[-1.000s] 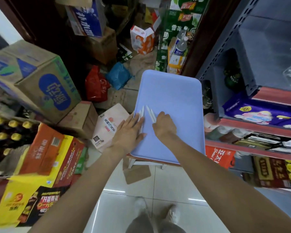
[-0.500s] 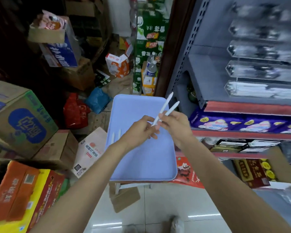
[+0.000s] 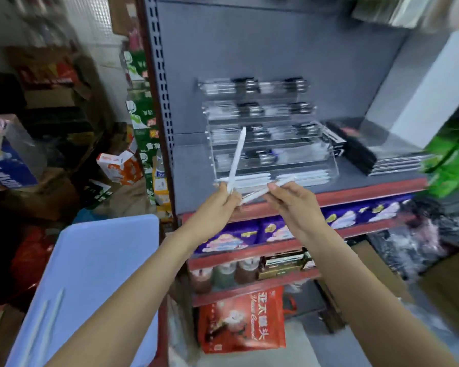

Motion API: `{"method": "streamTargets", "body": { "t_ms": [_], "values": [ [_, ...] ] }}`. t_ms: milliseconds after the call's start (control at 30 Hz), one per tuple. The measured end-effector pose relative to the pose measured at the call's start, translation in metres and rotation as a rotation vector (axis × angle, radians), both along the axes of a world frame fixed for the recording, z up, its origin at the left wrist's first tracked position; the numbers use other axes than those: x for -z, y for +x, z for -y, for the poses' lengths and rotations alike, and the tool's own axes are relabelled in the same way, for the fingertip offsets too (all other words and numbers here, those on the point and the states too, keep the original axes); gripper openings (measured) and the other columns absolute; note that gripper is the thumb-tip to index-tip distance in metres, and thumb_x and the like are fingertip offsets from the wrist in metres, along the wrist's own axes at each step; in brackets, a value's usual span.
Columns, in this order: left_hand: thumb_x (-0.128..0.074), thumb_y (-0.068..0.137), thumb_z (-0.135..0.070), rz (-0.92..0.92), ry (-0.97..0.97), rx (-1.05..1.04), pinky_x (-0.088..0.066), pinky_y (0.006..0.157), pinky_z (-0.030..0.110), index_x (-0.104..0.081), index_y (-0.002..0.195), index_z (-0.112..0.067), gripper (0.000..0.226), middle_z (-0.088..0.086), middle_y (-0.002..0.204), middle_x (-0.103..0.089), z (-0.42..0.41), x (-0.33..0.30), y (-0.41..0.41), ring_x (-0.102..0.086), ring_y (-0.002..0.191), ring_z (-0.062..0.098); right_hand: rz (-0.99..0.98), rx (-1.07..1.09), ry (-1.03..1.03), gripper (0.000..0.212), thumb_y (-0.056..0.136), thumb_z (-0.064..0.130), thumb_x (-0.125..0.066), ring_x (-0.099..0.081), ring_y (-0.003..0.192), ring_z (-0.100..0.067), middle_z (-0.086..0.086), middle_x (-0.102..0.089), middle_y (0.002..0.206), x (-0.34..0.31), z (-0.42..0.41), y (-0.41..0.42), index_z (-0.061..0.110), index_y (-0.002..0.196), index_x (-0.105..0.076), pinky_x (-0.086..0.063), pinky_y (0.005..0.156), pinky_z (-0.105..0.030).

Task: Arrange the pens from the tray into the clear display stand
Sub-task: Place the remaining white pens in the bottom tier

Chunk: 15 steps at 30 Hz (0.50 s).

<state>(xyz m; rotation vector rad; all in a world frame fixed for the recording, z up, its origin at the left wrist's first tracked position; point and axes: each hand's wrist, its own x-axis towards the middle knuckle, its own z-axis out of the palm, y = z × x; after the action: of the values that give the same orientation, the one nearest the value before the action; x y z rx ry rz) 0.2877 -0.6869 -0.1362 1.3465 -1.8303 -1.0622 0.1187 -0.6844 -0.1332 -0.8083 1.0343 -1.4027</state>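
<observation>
pens point(image 3: 237, 154) white | tray point(image 3: 98, 260) pale blue | stand point(image 3: 270, 144) clear (shelf edge point(image 3: 355, 193) seemingly red)

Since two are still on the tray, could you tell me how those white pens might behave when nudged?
The white pens look slim and round, so they would probably roll on the smooth blue tray. They seem light and stiff; the left hand holds one upright by its end.

Below the fingers point(image 3: 229, 197), low on the shelving, a red bag point(image 3: 241, 320) reads "亚太罐头" in white characters; its cursive line beneath is illegible.
</observation>
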Motion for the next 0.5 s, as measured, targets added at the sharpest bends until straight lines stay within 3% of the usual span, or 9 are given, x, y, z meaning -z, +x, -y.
{"method": "streamTargets", "body": {
  "t_ms": [133,267,333,400,500],
  "values": [
    [-0.059,0.09,-0.021,-0.002,-0.117,-0.065,-0.041,0.065,0.025,-0.038,0.091,-0.012,0.023,-0.003,0.08,-0.053,0.024,-0.006,-0.07,-0.052,0.068,0.014,-0.007,-0.005,-0.002,0.02,0.088,-0.003,-0.056,-0.065,0.061,-0.006,0.003,-0.063,0.057,-0.006,0.028,-0.065,0.003,0.068,-0.055,-0.055,0.07,-0.015],
    [-0.067,0.083,-0.01,-0.091,-0.126,-0.243,-0.047,0.063,0.018,-0.034,0.076,-0.02,0.035,-0.007,0.078,-0.061,0.045,-0.006,-0.112,-0.062,0.068,0.01,-0.057,-0.082,0.031,0.012,0.087,-0.001,-0.059,-0.066,0.075,-0.011,-0.004,-0.064,0.072,-0.005,0.05,-0.107,0.001,0.075,-0.06,-0.056,0.08,-0.019],
    [-0.07,0.081,-0.008,-0.09,-0.111,-0.328,-0.044,0.063,0.017,-0.033,0.072,-0.021,0.04,-0.008,0.075,-0.062,0.053,-0.005,-0.122,-0.06,0.069,0.009,-0.181,-0.071,0.043,0.005,0.087,0.003,-0.061,-0.065,0.076,-0.013,-0.006,-0.064,0.077,-0.002,0.061,-0.126,0.002,0.083,-0.061,-0.055,0.084,-0.021],
    [-0.07,0.08,-0.007,-0.048,-0.117,-0.384,-0.043,0.062,0.015,-0.032,0.07,-0.019,0.041,-0.007,0.074,-0.063,0.062,-0.004,-0.128,-0.06,0.069,0.009,-0.41,0.042,0.031,0.008,0.087,0.007,-0.063,-0.062,0.075,-0.015,-0.007,-0.064,0.083,0.003,0.076,-0.148,0.008,0.094,-0.06,-0.055,0.078,-0.021],
    [-0.069,0.081,-0.007,0.097,-0.146,-0.43,-0.04,0.055,0.008,-0.033,0.068,-0.018,0.04,-0.005,0.075,-0.064,0.075,-0.005,-0.133,-0.054,0.065,0.004,-0.637,0.156,0.002,0.017,0.087,0.009,-0.061,-0.059,0.084,-0.019,-0.008,-0.062,0.093,0.007,0.094,-0.179,0.016,0.102,-0.058,-0.051,0.08,-0.036]
  ]
}}
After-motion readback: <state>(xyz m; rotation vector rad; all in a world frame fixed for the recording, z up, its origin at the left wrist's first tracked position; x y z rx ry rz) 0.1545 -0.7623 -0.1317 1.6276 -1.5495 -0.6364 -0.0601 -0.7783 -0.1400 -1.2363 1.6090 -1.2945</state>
